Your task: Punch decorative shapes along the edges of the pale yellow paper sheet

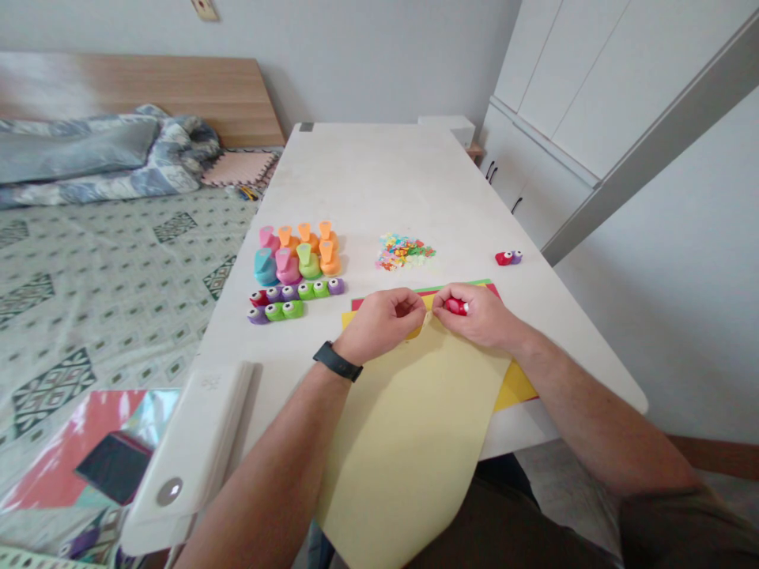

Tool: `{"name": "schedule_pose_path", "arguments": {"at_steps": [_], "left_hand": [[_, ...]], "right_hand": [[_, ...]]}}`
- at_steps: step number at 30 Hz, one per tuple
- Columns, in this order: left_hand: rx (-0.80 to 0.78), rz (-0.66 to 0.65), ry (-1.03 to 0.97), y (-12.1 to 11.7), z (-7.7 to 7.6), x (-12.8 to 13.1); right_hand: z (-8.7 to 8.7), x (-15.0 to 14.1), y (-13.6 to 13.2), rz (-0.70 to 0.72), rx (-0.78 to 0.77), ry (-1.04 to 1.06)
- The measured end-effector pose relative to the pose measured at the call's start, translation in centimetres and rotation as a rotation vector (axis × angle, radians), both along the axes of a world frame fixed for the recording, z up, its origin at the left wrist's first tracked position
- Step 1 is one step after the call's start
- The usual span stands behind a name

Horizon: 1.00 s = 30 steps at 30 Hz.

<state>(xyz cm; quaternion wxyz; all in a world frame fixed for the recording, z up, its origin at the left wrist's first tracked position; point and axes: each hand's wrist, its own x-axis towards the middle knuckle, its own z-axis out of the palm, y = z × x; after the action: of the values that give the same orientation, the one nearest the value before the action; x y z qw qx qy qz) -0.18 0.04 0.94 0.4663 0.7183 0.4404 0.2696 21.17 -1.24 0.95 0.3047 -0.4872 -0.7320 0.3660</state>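
Pale yellow paper (pixel 409 446) runs as a long sheet over the near edge of the desk (pixel 368 182), its upper end lifted between the person's hands and lying over a stack of yellow, red and green sheets (pixel 515 386). The left hand (pixel 379 322), with a black watch (pixel 337 361) on its wrist, has its grip pressed together, pinching a small fold at the sheet's corner. The right hand (pixel 477 316) has its grip closed around a small red craft punch (pixel 456 307), held just against that same corner; whether the paper sits inside the punch cannot be told. Farther up the desk stand pink, orange, teal and green lever punches (pixel 300 253), with a row of small punches (pixel 296 299) beside them and a red-and-purple pair of punches (pixel 508 257) well off to the right. A heap of small coloured paper shapes (pixel 405 251) already lies between them, while the sheets show no punched holes that can be made out.
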Motion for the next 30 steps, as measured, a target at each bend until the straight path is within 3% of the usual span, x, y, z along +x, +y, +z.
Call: {"name": "schedule_pose_path", "arguments": {"at_steps": [6,15,21,30], "left_hand": [[0.042,0.206,0.083,1.3,-1.4,-0.2],[0.097,0.187,0.166,5.2,-0.5,1.8],[0.044,0.22,0.254,8.7,-1.8,3.4],[0.13,0.259,0.256,9.4,-2.9,3.3]], "right_hand": [[-0.3,0.1,0.1,-0.026,-0.02,0.02],[-0.1,0.4,0.3,-0.027,0.006,-0.029],[-0.3,0.6,0.5,-0.034,0.016,-0.042],[-0.1,0.7,0.4,-0.021,0.014,-0.032]]}}
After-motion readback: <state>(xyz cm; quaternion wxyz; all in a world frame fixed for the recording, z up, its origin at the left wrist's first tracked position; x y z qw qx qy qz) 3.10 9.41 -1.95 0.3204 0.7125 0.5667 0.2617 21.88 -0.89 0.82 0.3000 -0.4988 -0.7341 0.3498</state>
